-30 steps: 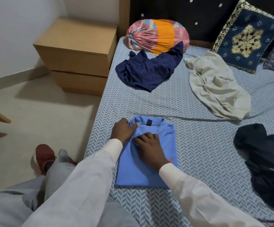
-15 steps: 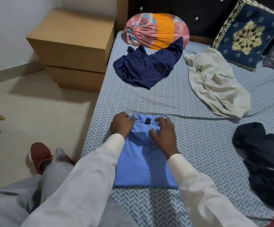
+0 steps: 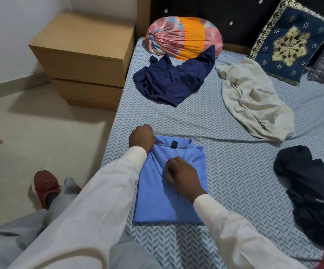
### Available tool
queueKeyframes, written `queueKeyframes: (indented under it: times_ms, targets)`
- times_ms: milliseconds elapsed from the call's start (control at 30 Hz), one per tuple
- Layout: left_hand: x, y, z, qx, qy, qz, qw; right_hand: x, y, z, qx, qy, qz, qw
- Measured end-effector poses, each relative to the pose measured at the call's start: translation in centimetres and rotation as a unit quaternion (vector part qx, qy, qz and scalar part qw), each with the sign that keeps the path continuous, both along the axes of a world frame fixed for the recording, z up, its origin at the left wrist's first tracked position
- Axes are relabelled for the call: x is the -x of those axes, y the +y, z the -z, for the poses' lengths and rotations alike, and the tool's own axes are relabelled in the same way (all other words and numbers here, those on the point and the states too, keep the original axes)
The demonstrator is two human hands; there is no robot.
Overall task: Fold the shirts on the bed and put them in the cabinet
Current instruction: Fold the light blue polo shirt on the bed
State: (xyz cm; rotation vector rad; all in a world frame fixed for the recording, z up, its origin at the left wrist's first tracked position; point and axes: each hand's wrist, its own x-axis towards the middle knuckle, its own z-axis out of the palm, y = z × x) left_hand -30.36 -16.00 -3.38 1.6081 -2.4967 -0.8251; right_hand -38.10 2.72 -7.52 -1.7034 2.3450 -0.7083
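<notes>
In the head view, the light blue shirt [image 3: 157, 197] lies folded into a neat rectangle on the bed [image 3: 234, 171], near the edge of the mattress, with its collar on the far side. Both hands are on it. The left hand [image 3: 142, 138] sits on the far left corner, beside the collar. Its fingers are curled together over the corner of the cloth, and the fingertips are hidden under the hand. The right hand [image 3: 183, 179] lies on the front of the shirt, just below the collar opening. Its fingers [image 3: 172, 164] are bent and close together, pinching the fabric there.

Beyond the fingertips of both hands, well apart from them, a navy shirt [image 3: 170, 82] lies crumpled, with one end resting against a pink and orange bolster [image 3: 182, 36]. Far to the right of the right fingers lies a cream shirt [image 3: 252, 100], not folded. Nearer, on the same side, there is a black garment [image 3: 312, 195] in a heap. Behind the cream shirt, a dark blue embroidered cushion [image 3: 293, 41] leans on the headboard.

To the left of the left fingers and farther away, a wooden cabinet [image 3: 83, 57] stands on the floor, touching the side of the bed. Below the left sleeve [image 3: 99, 210], a red shoe [image 3: 45, 185] is on the floor.
</notes>
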Motion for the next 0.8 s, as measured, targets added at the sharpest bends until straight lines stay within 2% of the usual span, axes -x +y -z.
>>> queueKeyframes:
  times_ms: [100,200,300,367,433,500,600,667,733,800]
  targets:
    - [-0.2,0.0,0.7,-0.013,0.008,0.000,1.000,-0.1,-0.8,-0.5,-0.033,-0.049,0.083,0.995]
    - [-0.3,0.3,1.3,-0.015,0.083,-0.047,0.995,-0.2,-1.7,-1.1,-0.116,-0.035,0.058,0.991]
    - [-1.8,0.2,1.6,-0.015,0.204,-0.137,0.969,0.9,-1.9,-1.8,-0.063,-0.129,0.115,0.983]
    - [-3.8,0.3,2.3,-0.038,0.226,-0.213,0.950,2.3,-2.9,-2.1,-0.004,-0.129,0.130,0.983]
    - [-5.6,1.0,3.8,-0.132,0.241,-0.249,0.929,3.5,-5.1,-2.2,0.013,-0.083,0.099,0.992]
    - [-6.4,2.2,5.1,-0.211,0.257,-0.231,0.915,3.8,-7.9,-3.0,-0.045,-0.046,0.040,0.997]
    - [-6.2,3.6,5.2,-0.193,0.252,-0.204,0.926,3.9,-11.8,-3.7,-0.213,-0.008,-0.030,0.977]
    - [-6.0,3.8,4.4,-0.180,0.274,-0.213,0.920,4.3,-13.1,-3.8,-0.284,-0.005,-0.049,0.958]
    - [-5.7,3.8,3.7,-0.169,0.279,-0.216,0.920,4.7,-13.3,-3.9,-0.278,-0.022,-0.062,0.958]
    - [-5.2,3.7,3.6,-0.156,0.277,-0.202,0.926,5.1,-13.1,-4.1,-0.232,-0.038,-0.060,0.970]
